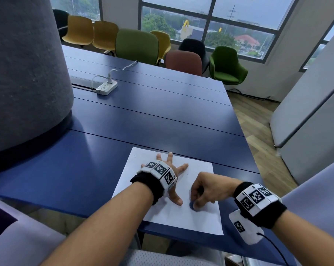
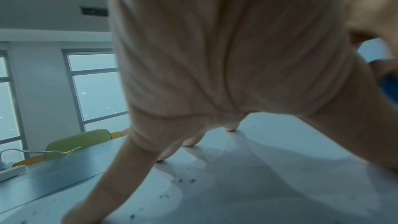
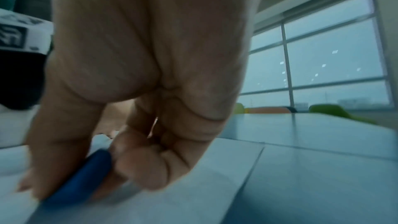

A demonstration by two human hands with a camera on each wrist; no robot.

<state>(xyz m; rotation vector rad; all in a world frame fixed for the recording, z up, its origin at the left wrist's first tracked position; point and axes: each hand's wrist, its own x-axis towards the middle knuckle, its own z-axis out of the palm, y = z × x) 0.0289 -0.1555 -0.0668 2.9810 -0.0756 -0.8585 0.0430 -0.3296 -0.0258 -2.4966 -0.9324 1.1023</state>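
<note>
Right now the right hand has a tight grip on the small blue eraser, pressed down on the white paper near the front edge of the desk, just right of the left hand, whose flat, spread fingers hold the sheet.

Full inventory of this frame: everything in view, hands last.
White paper sheet: 1, white, table's near edge.
Small blue eraser-like block: 1, blue, on the sheet.
Dark blue slatted table: 1, blue, centre.
White power strip, cabled: 1, white, table far left.
Big grey felt cylinder: 1, grey, view's left.
Moulded chairs: about 8, yellow/green/black/reddish-brown, by windows.
Grey partition panel: 1, grey, right.
Left hand: 1, spread flat on sheet.
Right hand: 1, pinching the block.
</note>
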